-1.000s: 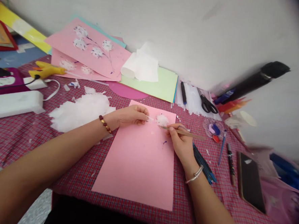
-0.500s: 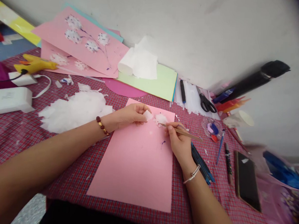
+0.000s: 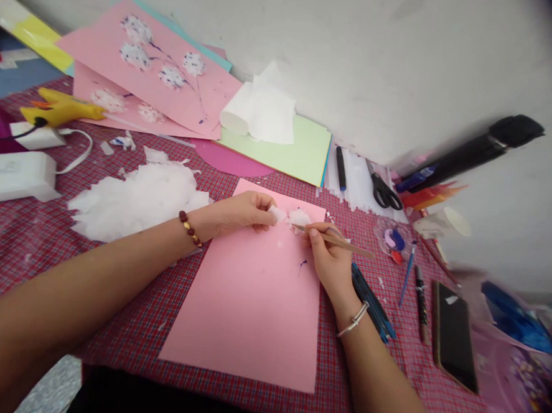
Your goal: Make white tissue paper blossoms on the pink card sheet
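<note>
tip of the stick (image 3: 343,243) hidden in the tissue tuft (image 3: 299,218); white box (image 3: 11,175) cut by left edge

A plain off-white wall (image 3: 360,56) is filling the view beyond the right grip (image 3: 331,263), slanting from far left to near right and meeting the surface (image 3: 15,259) just behind it. A red checked cloth (image 3: 122,340) is covering the surface on every side of the grip. Nearer than the grip and well to its left, grey speckled floor (image 3: 54,392) is showing past the surface edge. Soft, even light is falling throughout, casting only faint shadows.
</note>
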A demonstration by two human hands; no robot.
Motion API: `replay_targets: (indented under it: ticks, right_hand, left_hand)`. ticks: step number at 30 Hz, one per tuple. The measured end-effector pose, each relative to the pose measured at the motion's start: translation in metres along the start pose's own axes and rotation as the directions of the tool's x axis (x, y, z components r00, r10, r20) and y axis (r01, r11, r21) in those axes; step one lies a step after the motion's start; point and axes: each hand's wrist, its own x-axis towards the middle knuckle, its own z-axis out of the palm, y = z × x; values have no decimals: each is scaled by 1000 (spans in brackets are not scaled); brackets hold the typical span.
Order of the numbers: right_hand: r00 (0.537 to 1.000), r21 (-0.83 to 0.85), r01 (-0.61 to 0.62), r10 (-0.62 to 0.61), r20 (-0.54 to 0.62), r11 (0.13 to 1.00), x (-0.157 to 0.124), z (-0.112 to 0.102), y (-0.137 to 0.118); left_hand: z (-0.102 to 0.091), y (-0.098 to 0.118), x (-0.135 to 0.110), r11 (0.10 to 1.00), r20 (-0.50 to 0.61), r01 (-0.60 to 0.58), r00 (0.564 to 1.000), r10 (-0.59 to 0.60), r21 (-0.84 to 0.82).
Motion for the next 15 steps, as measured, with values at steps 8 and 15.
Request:
replay_targets:
  ticks: [8, 15]
  right_hand:
    - [1000, -70, 13, -13, -7, 997, 5, 1, 1]
    - [999, 155, -35, 40, -29, 987, -3, -2, -5]
  left_hand:
    - [1, -9, 4, 999, -84, -35, 996, 35, 9]
    - [8, -7, 1, 995, -112, -82, 990, 88, 52]
